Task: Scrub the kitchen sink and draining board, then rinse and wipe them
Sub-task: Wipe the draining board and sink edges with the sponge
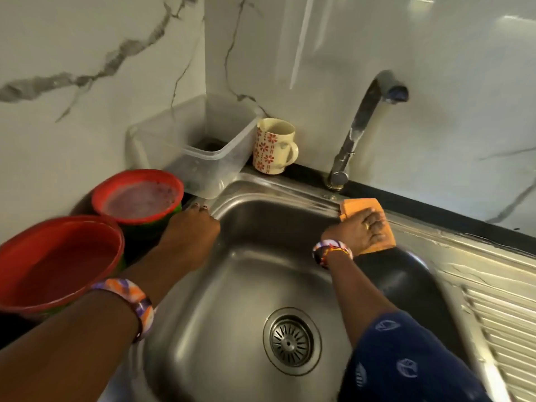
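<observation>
A stainless steel sink (246, 285) fills the middle, with a round drain strainer (291, 340) in its bowl. Its ribbed draining board (493, 300) runs off to the right. My right hand (364, 230) presses flat on an orange cloth (359, 206) at the sink's back right rim, just below the tap. My left hand (191, 224) rests with straight fingers on the sink's left rim, holding nothing.
A chrome tap (356, 126) rises behind the sink. A floral mug (272, 146) and a clear plastic container (197, 143) stand at the back left corner. Two red bowls (58, 259) (139, 195) sit left of the sink, the far one holding soapy water.
</observation>
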### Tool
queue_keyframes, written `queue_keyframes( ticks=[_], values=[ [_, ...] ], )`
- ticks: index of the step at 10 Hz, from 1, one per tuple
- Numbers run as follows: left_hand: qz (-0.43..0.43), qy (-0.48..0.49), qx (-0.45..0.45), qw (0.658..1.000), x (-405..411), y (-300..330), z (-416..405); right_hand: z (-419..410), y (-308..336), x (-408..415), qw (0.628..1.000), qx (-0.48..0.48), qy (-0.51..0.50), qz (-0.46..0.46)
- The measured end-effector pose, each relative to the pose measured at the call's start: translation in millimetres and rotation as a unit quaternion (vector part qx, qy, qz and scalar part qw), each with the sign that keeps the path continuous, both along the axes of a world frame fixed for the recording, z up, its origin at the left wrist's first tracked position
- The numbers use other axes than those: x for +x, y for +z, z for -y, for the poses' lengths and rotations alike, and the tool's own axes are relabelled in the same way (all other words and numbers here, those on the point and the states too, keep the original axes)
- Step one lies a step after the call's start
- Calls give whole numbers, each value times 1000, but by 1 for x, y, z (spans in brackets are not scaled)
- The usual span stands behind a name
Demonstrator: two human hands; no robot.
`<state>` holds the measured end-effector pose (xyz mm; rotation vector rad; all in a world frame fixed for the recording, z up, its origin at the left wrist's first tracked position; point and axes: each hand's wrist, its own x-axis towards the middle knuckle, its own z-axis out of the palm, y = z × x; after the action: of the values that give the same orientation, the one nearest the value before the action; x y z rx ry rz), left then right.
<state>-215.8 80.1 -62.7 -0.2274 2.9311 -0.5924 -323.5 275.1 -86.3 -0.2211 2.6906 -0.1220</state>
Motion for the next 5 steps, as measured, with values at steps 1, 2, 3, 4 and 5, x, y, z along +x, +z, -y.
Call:
queue_keyframes(
  ticks=[1,2,3,4,5],
  values=[
    [-3,-17,-4,1000,-6,10,-7,46,-21,-12,998,4,34,-53],
    [3,-26,-9,1000,-9,14,-9,78,-27,-5,997,-38,66,-34],
    [12,-30,-7,999,-17,16,-8,129,-31,12,976,-201,73,52],
    [26,-39,-10,999,-19,13,-6,144,-29,3,973,-193,84,-100],
    [3,-58,-10,998,-18,11,-5,116,-16,-11,901,-220,257,-272]
  ],
)
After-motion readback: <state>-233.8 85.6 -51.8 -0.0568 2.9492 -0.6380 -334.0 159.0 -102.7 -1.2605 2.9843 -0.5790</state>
